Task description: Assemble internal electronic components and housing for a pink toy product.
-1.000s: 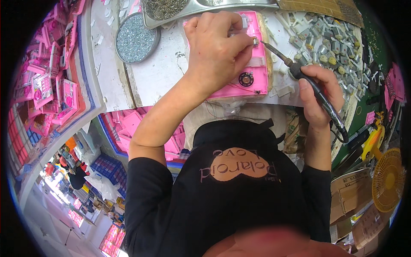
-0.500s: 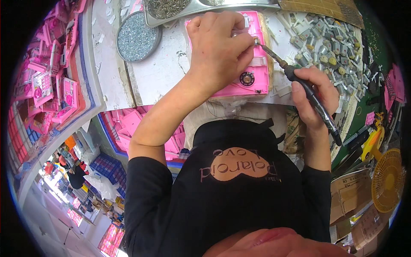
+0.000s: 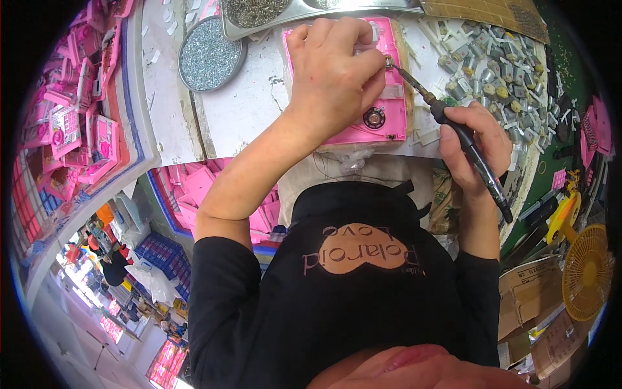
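Note:
On the bench in front of me lies a pink plastic housing [image 3: 356, 136], with a small round black speaker [image 3: 374, 118] near its front edge. My right hand [image 3: 478, 144] grips a soldering iron [image 3: 468, 137] by its black handle. The iron's tip points left and meets a small metal part [image 3: 389, 62] on the housing's right side. Over the left part of the housing is my left hand [image 3: 338, 74], its fingers curled and pressed together beside the iron's tip. What those fingers pinch is hidden behind them.
A round dish of small silvery screws [image 3: 212, 55] stands to the left, below a metal tray [image 3: 311, 14] of small parts. Many small motors [image 3: 495, 71] are heaped on the right. Pink casings [image 3: 78, 129] fill a bin at far left; a yellow fan [image 3: 588, 272] stands low right.
The handle end of the soldering iron has swung slightly left with my right hand, while its tip stays at the metal part. The screw dish sits a little further right in view.

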`<act>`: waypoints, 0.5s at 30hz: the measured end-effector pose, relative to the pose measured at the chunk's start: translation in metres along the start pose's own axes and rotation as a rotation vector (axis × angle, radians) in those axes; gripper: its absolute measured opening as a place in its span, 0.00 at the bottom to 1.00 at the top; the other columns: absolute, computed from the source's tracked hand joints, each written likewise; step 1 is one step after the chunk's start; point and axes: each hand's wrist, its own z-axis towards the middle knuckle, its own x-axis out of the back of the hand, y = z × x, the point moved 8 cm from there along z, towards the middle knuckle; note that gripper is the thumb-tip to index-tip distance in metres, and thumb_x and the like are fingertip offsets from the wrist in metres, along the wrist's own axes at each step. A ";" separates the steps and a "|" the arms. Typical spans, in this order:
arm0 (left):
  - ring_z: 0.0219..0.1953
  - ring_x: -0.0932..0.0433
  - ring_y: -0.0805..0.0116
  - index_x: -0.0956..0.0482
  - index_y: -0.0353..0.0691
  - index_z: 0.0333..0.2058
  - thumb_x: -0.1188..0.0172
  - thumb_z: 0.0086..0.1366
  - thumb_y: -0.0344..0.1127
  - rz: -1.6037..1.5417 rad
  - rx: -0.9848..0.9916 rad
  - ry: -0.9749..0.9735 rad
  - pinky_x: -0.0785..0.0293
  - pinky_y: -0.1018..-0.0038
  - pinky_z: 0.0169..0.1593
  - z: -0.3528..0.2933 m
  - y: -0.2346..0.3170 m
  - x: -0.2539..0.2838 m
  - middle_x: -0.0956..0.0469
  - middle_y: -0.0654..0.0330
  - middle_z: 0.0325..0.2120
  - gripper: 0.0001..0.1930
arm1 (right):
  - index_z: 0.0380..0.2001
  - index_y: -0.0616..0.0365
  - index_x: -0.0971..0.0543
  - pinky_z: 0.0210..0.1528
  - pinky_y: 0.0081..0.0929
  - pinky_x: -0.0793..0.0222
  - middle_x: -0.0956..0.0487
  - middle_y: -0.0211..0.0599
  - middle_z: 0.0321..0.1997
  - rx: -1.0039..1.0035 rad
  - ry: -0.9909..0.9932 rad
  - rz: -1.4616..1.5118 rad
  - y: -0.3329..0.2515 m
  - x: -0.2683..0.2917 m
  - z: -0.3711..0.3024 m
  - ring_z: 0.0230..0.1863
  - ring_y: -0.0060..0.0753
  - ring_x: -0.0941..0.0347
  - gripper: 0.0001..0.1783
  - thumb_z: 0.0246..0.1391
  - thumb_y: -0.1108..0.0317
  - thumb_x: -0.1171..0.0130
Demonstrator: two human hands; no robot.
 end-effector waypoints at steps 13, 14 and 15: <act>0.43 0.29 0.63 0.19 0.49 0.25 0.30 0.47 0.35 0.020 0.001 -0.017 0.42 0.58 0.50 -0.001 0.001 -0.001 0.26 0.67 0.38 0.06 | 0.37 0.64 0.19 0.23 0.23 0.40 0.24 0.36 0.21 -0.012 0.005 0.009 -0.001 0.003 -0.002 0.20 0.29 0.32 0.13 0.45 0.77 0.31; 0.43 0.29 0.63 0.18 0.50 0.25 0.30 0.47 0.35 0.023 0.001 -0.016 0.42 0.58 0.50 -0.001 0.001 0.000 0.26 0.67 0.38 0.06 | 0.37 0.64 0.19 0.23 0.23 0.40 0.24 0.36 0.21 -0.025 0.013 0.013 -0.001 0.004 -0.002 0.20 0.29 0.32 0.13 0.45 0.78 0.31; 0.43 0.29 0.63 0.18 0.50 0.25 0.30 0.47 0.35 0.021 0.001 -0.018 0.42 0.58 0.50 -0.001 0.001 0.000 0.26 0.67 0.38 0.06 | 0.37 0.64 0.19 0.23 0.23 0.40 0.24 0.36 0.22 -0.033 0.014 0.012 0.000 0.004 -0.002 0.20 0.29 0.32 0.13 0.45 0.77 0.31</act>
